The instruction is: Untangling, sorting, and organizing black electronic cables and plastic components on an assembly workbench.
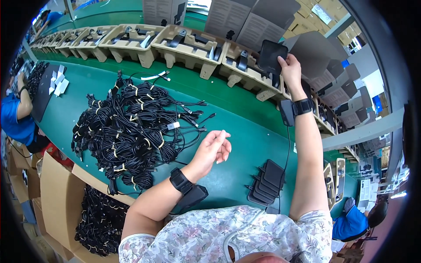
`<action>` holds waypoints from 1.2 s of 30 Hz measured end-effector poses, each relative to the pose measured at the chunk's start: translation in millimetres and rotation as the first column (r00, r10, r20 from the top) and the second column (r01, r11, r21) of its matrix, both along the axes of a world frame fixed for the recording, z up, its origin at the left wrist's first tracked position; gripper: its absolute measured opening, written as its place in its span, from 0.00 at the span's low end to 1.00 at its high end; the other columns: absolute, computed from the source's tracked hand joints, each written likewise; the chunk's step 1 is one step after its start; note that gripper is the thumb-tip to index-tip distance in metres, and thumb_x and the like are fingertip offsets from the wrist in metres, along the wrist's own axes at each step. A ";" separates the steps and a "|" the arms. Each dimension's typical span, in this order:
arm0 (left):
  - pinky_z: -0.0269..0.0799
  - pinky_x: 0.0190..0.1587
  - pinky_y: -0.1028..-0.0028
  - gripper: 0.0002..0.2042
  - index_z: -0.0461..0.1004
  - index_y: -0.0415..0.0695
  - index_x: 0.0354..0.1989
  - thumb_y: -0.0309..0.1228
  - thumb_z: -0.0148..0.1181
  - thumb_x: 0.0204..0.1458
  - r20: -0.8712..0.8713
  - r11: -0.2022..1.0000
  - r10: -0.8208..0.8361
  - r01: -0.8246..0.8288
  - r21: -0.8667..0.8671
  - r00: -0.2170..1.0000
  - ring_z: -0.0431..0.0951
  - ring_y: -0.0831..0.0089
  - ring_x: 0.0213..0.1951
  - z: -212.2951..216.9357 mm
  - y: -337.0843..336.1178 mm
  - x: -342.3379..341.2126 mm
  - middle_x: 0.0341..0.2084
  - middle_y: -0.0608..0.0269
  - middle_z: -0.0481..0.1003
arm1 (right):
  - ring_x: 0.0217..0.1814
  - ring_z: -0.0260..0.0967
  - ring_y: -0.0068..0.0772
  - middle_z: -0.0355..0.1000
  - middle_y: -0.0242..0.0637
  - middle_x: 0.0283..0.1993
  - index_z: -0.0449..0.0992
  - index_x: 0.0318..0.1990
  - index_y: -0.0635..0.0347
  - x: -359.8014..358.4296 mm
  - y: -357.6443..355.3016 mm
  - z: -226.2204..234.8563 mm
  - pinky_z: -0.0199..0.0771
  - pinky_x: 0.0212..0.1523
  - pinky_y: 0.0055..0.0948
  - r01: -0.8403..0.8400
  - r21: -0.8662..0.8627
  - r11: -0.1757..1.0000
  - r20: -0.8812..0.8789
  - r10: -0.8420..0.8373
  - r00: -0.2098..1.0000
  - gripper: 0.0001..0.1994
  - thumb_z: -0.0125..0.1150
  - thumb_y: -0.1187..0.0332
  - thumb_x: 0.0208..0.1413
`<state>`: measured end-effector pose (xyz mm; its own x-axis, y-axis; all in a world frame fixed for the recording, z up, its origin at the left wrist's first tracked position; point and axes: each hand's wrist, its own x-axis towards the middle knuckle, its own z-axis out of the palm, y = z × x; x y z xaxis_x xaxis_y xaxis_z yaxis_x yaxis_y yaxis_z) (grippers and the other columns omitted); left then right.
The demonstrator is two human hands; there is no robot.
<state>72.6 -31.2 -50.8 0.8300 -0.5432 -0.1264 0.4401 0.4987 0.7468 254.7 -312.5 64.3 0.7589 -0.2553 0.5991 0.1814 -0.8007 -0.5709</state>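
My right hand (290,70) reaches to the far right and grips a flat black square device (271,58) by its edge. The device is over a tan molded pulp tray (258,79) that holds black parts. Nothing shows in my left hand (212,151), which hovers over the green table with its fingers loosely curled and apart. Left of it lies a big heap of black cables (127,127), bundled with pale ties. Near my body, a fanned stack of similar flat black devices (268,180) rests on the table.
A row of pulp trays (186,48) runs along the far side. Grey printed boxes (223,22) stand open behind it. At lower left, a cardboard box (61,197) contains more cables. Co-workers in blue sit at far left (17,114) and lower right (351,223).
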 end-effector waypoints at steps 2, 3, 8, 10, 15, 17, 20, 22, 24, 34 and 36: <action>0.58 0.18 0.85 0.15 0.62 0.43 0.42 0.43 0.43 0.59 -0.006 1.000 0.002 -0.002 0.005 1.000 0.68 0.83 0.19 0.7 -2.4 0.7 0.24 0.65 0.69 | 0.28 0.69 0.36 0.71 0.40 0.24 0.71 0.35 0.69 15.9 -9.0 -2.6 0.67 0.31 0.31 0.067 -0.065 0.996 -0.062 -0.071 0.995 0.16 0.61 0.62 0.49; 0.58 0.18 0.85 0.14 0.62 0.44 0.42 0.43 0.44 0.59 -0.009 1.000 -0.005 0.005 0.011 1.000 0.68 0.83 0.19 1.0 -4.7 1.0 0.24 0.65 0.69 | 0.29 0.69 0.40 0.71 0.43 0.26 0.72 0.34 0.69 23.3 -14.6 -4.1 0.67 0.32 0.32 0.067 -0.016 0.998 -0.091 -0.068 0.993 0.16 0.61 0.61 0.48; 0.57 0.17 0.85 0.13 0.62 0.44 0.41 0.42 0.45 0.59 -0.006 1.000 0.008 -0.008 0.028 1.000 0.68 0.82 0.19 1.1 -2.6 -0.7 0.24 0.65 0.69 | 0.28 0.68 0.37 0.71 0.43 0.27 0.71 0.38 0.68 37.2 -22.4 -22.7 0.67 0.30 0.32 0.078 -0.077 0.994 -0.211 -0.092 0.973 0.15 0.59 0.63 0.50; 0.58 0.18 0.85 0.13 0.62 0.44 0.42 0.41 0.44 0.59 -0.008 0.999 0.001 -0.001 0.032 1.000 0.68 0.82 0.19 -2.0 -2.1 0.8 0.24 0.65 0.69 | 0.25 0.67 0.32 0.71 0.41 0.25 0.70 0.40 0.68 39.2 -25.9 -34.8 0.67 0.27 0.31 0.065 -0.158 0.985 -0.245 -0.102 0.964 0.14 0.59 0.65 0.52; 0.58 0.18 0.85 0.13 0.62 0.44 0.43 0.40 0.44 0.60 -0.007 0.998 0.014 -0.013 0.054 1.000 0.68 0.82 0.20 -6.6 -9.2 1.8 0.24 0.65 0.69 | 0.39 0.68 0.47 0.69 0.48 0.35 0.71 0.39 0.63 4.4 3.7 -50.5 0.69 0.38 0.38 0.128 -0.627 0.769 -0.139 -0.271 0.952 0.11 0.54 0.66 0.52; 0.58 0.18 0.85 0.12 0.62 0.43 0.43 0.40 0.44 0.60 0.001 0.999 0.018 -0.018 0.051 1.000 0.68 0.82 0.19 -10.7 -10.6 3.8 0.24 0.65 0.69 | 0.38 0.67 0.47 0.68 0.45 0.36 0.71 0.41 0.61 -18.7 29.0 -33.0 0.69 0.37 0.39 0.160 -0.751 0.641 -0.054 -0.302 0.952 0.09 0.53 0.69 0.52; 0.59 0.17 0.84 0.11 0.62 0.42 0.42 0.38 0.44 0.60 0.001 0.995 0.049 -0.048 0.091 0.999 0.68 0.81 0.19 -15.5 -11.9 6.3 0.23 0.64 0.69 | 0.40 0.66 0.46 0.66 0.44 0.38 0.72 0.41 0.58 -40.1 104.2 -15.5 0.68 0.40 0.37 -0.025 -0.738 0.674 0.063 0.106 0.992 0.09 0.52 0.71 0.51; 0.59 0.16 0.84 0.11 0.62 0.42 0.41 0.37 0.44 0.60 -0.023 0.991 0.094 -0.091 0.100 0.995 0.68 0.81 0.18 -18.8 -13.5 5.8 0.22 0.64 0.70 | 0.41 0.67 0.45 0.68 0.43 0.38 0.72 0.41 0.58 -53.5 165.0 -18.3 0.68 0.41 0.36 -0.299 -0.635 0.713 -0.035 0.359 0.933 0.09 0.52 0.72 0.51; 0.57 0.14 0.83 0.09 0.62 0.40 0.38 0.35 0.43 0.59 -0.058 0.983 0.150 -0.143 0.115 0.987 0.68 0.81 0.16 -21.6 -15.0 7.7 0.20 0.64 0.70 | 0.42 0.67 0.44 0.69 0.43 0.39 0.71 0.42 0.59 -58.4 211.9 -28.5 0.68 0.42 0.35 -0.567 -0.473 0.674 -0.074 0.611 0.788 0.09 0.51 0.72 0.52; 0.59 0.16 0.79 0.12 0.66 0.46 0.25 0.35 0.42 0.59 0.028 0.972 0.167 -0.170 0.162 0.985 0.65 0.79 0.14 -3.8 -18.0 8.2 0.13 0.67 0.67 | 0.42 0.67 0.44 0.70 0.45 0.39 0.69 0.44 0.63 -11.5 330.3 -75.0 0.67 0.43 0.33 -0.826 -0.244 0.509 -0.132 0.826 0.548 0.12 0.52 0.68 0.54; 0.59 0.16 0.79 0.14 0.66 0.46 0.22 0.36 0.42 0.59 -0.024 0.975 0.144 -0.137 0.175 0.989 0.65 0.79 0.14 -3.9 -14.6 5.3 0.13 0.68 0.67 | 0.40 0.68 0.41 0.70 0.44 0.38 0.68 0.45 0.64 -3.6 340.0 -93.4 0.67 0.42 0.30 -0.806 -0.365 0.466 -0.300 0.761 0.575 0.14 0.55 0.65 0.53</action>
<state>78.0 -45.8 -54.8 0.8896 -0.3888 -0.2396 0.4033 0.4226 0.8116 251.1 27.6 -29.2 0.5598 0.7291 0.3938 0.8286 -0.4927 -0.2657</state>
